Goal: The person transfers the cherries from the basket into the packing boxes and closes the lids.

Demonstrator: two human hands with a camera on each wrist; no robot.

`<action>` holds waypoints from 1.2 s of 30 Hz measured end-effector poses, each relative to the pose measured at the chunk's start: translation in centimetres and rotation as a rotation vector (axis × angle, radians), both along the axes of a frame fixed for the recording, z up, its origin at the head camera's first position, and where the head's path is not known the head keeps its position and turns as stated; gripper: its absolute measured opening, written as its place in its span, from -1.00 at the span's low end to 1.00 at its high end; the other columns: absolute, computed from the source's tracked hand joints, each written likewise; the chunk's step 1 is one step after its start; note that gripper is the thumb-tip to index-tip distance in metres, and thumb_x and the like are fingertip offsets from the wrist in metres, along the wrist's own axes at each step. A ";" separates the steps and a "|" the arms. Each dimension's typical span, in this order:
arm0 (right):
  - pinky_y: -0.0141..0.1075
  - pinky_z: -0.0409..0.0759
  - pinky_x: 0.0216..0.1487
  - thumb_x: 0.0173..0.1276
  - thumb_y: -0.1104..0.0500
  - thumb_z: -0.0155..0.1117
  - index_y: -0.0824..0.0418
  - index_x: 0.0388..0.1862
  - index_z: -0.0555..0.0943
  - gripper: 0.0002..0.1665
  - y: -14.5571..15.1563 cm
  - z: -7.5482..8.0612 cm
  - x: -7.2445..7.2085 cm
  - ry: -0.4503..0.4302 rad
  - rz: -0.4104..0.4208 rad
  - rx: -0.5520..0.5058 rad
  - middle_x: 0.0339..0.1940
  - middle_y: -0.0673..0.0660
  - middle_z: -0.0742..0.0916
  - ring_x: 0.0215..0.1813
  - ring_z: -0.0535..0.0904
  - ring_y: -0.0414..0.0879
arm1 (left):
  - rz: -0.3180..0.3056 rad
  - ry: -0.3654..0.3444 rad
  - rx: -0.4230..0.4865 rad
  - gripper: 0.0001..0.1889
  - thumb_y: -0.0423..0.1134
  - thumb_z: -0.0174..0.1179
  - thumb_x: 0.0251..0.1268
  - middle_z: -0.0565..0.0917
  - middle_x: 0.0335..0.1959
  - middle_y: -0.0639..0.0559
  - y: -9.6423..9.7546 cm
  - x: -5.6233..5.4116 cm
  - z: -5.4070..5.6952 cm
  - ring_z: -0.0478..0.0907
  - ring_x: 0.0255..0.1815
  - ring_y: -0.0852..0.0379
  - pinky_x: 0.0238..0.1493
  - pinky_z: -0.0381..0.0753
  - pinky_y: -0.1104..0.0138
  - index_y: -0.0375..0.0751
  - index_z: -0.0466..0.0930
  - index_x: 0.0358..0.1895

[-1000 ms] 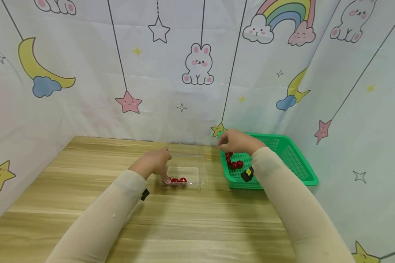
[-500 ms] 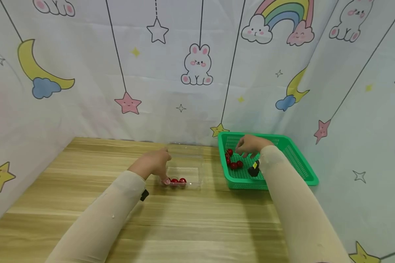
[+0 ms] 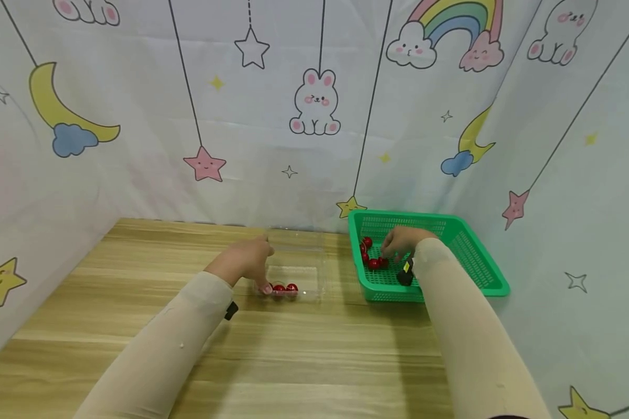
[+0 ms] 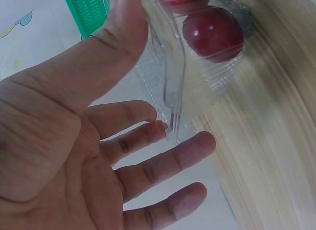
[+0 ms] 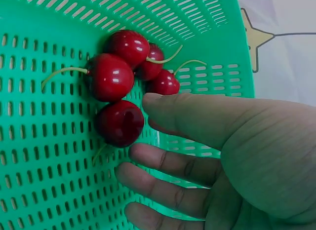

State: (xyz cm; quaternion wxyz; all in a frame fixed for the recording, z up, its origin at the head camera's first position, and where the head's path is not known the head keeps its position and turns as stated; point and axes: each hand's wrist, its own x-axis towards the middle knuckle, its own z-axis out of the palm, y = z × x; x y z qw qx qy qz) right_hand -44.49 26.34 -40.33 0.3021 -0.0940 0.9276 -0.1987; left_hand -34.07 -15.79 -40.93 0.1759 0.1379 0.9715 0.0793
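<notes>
A clear plastic box [image 3: 306, 279] with its lid raised stands mid-table, with several red cherries [image 3: 292, 287] along its front wall. My left hand [image 3: 243, 260] holds the box's left side, thumb by the front corner and fingers farther back; in the left wrist view the fingers [image 4: 168, 166] are only slightly bent at the rim. Inside the green basket [image 3: 482, 256], my right hand [image 3: 405, 240] hovers over several stemmed cherries [image 5: 111, 77]. Its thumb comes close to the lowest cherry [image 5: 120, 124], fingers apart, nothing visible between them. Whether it touches that cherry, I cannot tell.
The basket stands at the right, close to the patterned cloth wall [image 3: 314, 174] behind. Between box and basket runs a strip of wooden table [image 3: 340, 279]. A small black camera [image 3: 406, 273] sits at my right wrist.
My right hand has moved from the basket's left rim rightward, then down and inward toward the cherries. The left hand and the box stay in place.
</notes>
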 end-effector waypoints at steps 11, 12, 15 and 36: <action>0.09 0.87 0.30 0.66 0.08 0.47 0.22 0.47 0.75 -0.51 -0.4 -1.2 -0.6 -0.026 0.004 0.010 0.59 0.32 0.68 0.25 0.88 0.13 | 0.020 -0.010 0.020 0.13 0.07 0.81 0.11 0.06 0.92 -0.27 0.1 0.3 0.3 0.30 0.80 -0.44 0.72 0.46 -0.28 -0.19 0.44 0.74; 0.10 0.86 0.31 0.66 0.09 0.48 0.21 0.46 0.76 -0.51 -0.5 -1.3 -0.7 -0.028 -0.001 0.015 0.60 0.31 0.68 0.24 0.88 0.12 | 0.018 -0.009 0.019 0.13 0.07 0.81 0.12 0.06 0.92 -0.27 0.1 0.3 0.3 0.30 0.80 -0.44 0.71 0.47 -0.28 -0.19 0.44 0.74; 0.13 0.84 0.35 0.65 0.08 0.50 0.15 0.44 0.78 -0.53 -0.7 -1.5 -0.8 -0.032 -0.012 0.034 0.61 0.29 0.67 0.23 0.89 0.09 | 0.011 -0.001 0.015 0.12 0.08 0.80 0.13 0.07 0.92 -0.27 0.2 0.4 0.4 0.32 0.79 -0.44 0.70 0.48 -0.28 -0.20 0.44 0.74; -0.05 0.91 0.16 0.69 0.16 0.40 0.24 0.26 0.82 -0.70 -1.2 2.0 0.0 0.027 0.021 0.007 0.05 0.20 0.86 0.10 0.84 0.10 | 0.022 -0.006 0.027 0.14 0.07 0.82 0.10 0.07 0.92 -0.26 0.0 0.1 0.1 0.34 0.77 -0.46 0.69 0.49 -0.29 -0.18 0.44 0.74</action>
